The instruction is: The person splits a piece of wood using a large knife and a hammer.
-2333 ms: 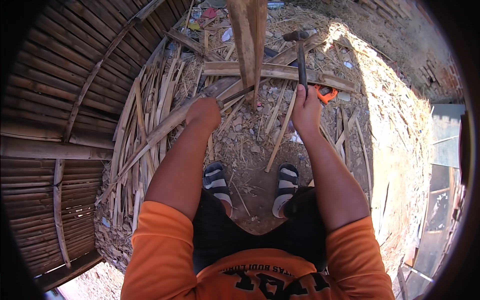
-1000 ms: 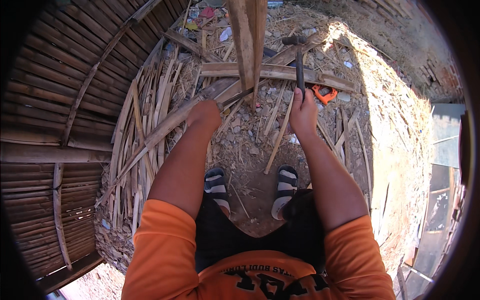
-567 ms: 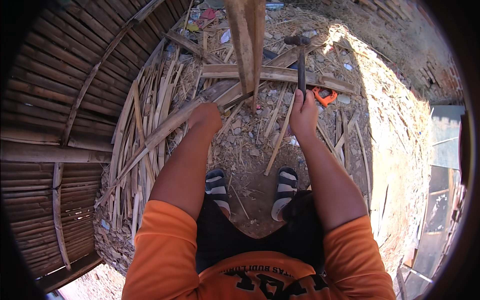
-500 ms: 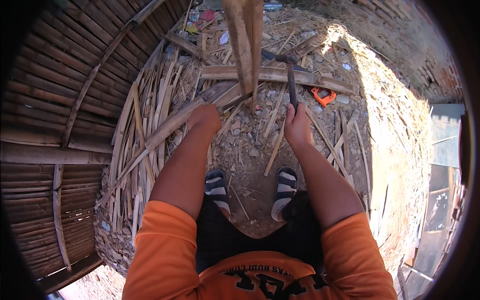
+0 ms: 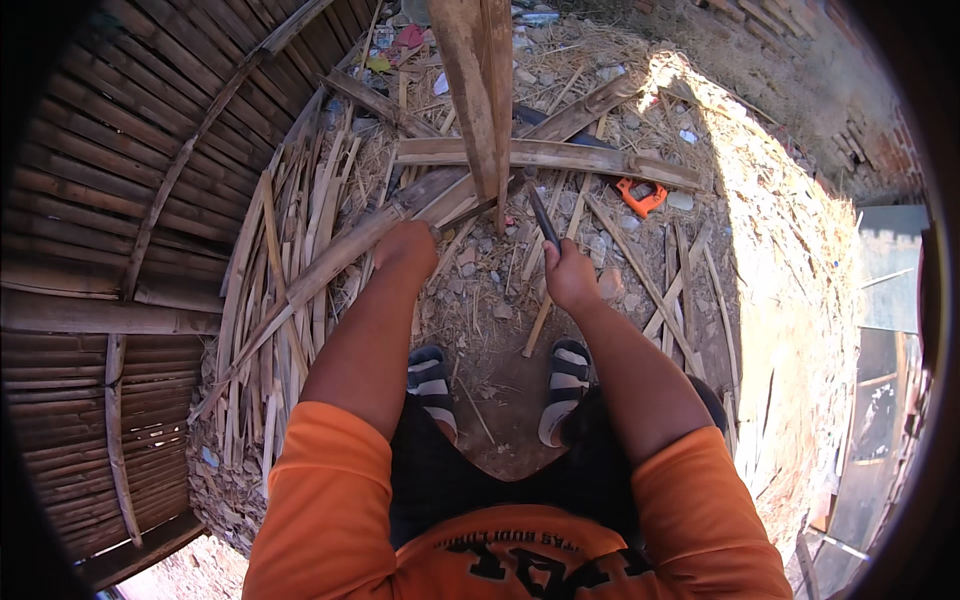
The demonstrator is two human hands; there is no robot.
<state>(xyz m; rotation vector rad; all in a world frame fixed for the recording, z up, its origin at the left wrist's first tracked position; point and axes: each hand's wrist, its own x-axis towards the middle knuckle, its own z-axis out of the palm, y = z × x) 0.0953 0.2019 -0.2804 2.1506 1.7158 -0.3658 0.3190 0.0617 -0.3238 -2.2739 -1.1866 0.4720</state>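
Note:
My left hand (image 5: 406, 248) is closed around the handle of a dark-bladed knife (image 5: 468, 214), whose blade points right against the lower part of an upright length of split bamboo or wood (image 5: 465, 95). In my right hand (image 5: 573, 276) is a hammer (image 5: 543, 214), gripped by its dark handle. The hammer slants up and left, its head close by the upright piece near the blade. Whether the head touches the blade, I cannot tell.
A wooden beam (image 5: 575, 156) lies crosswise behind the upright piece. Beside it lies a saw with an orange handle (image 5: 641, 197). Split strips (image 5: 322, 215) are heaped at the left, near a slatted bamboo wall (image 5: 80, 190). My sandalled feet (image 5: 567, 385) stand below.
My right hand has swung the hammer down and to the left, bringing its head from beyond the beam to the upright piece. The left hand stays nearly in place with the knife.

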